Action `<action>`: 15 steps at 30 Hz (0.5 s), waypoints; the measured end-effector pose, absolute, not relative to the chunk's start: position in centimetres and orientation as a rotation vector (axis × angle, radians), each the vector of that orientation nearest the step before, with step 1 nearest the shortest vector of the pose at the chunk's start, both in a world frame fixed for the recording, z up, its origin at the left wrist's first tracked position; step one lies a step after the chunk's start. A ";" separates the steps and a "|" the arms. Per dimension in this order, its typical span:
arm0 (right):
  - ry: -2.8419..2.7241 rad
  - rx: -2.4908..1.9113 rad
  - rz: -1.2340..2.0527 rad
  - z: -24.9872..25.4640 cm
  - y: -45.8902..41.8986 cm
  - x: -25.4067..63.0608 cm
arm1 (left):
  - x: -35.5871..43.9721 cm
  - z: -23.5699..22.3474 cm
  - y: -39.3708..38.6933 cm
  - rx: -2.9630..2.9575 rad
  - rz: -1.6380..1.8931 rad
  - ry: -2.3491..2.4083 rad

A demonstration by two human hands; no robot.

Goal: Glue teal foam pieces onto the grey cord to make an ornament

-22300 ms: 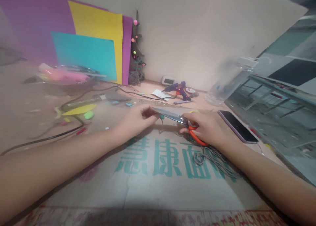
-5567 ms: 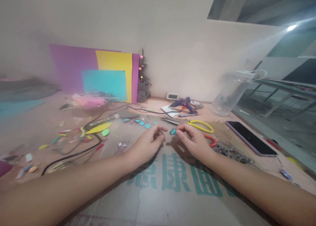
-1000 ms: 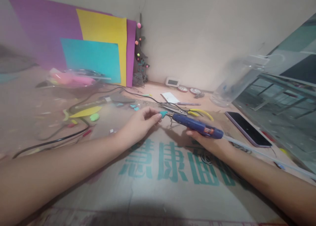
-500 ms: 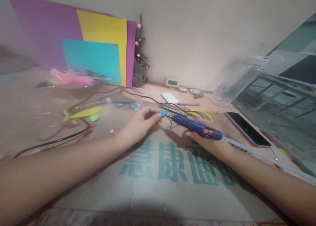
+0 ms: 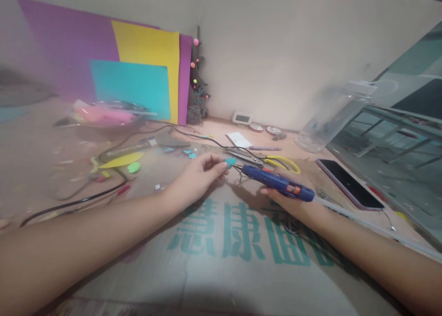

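Observation:
My left hand point(image 5: 198, 177) pinches a small teal foam piece point(image 5: 229, 161) between thumb and fingers, just above the cardboard sheet point(image 5: 241, 251) with teal characters. My right hand point(image 5: 288, 201) grips a blue hot glue gun point(image 5: 276, 182), held level, with its nozzle tip touching the teal piece. A clear glue stick point(image 5: 373, 224) juts out of the gun's back toward the right.
Yellow-handled scissors point(image 5: 272, 160) lie behind the glue gun. A phone point(image 5: 348, 183) rests at the right, a clear jar point(image 5: 328, 118) behind it. Purple, yellow and teal foam sheets point(image 5: 138, 76) lean on the wall. Black cables point(image 5: 113, 187) and foam scraps litter the left.
Both hands hold nearly the same pose as a second ago. The view has shifted slightly and the gun's nozzle stays at the teal piece.

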State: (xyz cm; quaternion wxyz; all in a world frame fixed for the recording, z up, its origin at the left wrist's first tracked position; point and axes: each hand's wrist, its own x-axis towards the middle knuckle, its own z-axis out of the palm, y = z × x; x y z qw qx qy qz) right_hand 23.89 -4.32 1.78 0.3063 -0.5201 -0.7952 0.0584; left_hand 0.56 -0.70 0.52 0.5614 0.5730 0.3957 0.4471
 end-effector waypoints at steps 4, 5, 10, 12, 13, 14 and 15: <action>-2.092 -1.403 0.133 1.2 -4.1 24.1 | 0.5 0.2 -0.5 1.363 1.058 0.907; -2.086 -1.414 0.123 1.2 -4.1 24.1 | 0.5 0.1 -0.5 1.360 1.057 0.906; -2.089 -1.438 0.114 1.4 -4.1 24.0 | 0.6 0.3 -0.5 1.352 1.050 0.920; -2.101 -1.434 0.144 1.6 -4.2 23.9 | 0.6 0.4 -0.6 1.345 1.046 0.926; -2.102 -1.428 0.158 1.7 -4.2 23.9 | 0.6 0.5 -0.6 1.343 1.044 0.930; -2.104 -1.420 0.169 1.8 -4.3 23.9 | 0.6 0.5 -0.6 1.342 1.043 0.934; -2.099 -1.413 0.171 1.8 -4.3 23.9 | 0.6 0.5 -0.6 1.343 1.042 0.937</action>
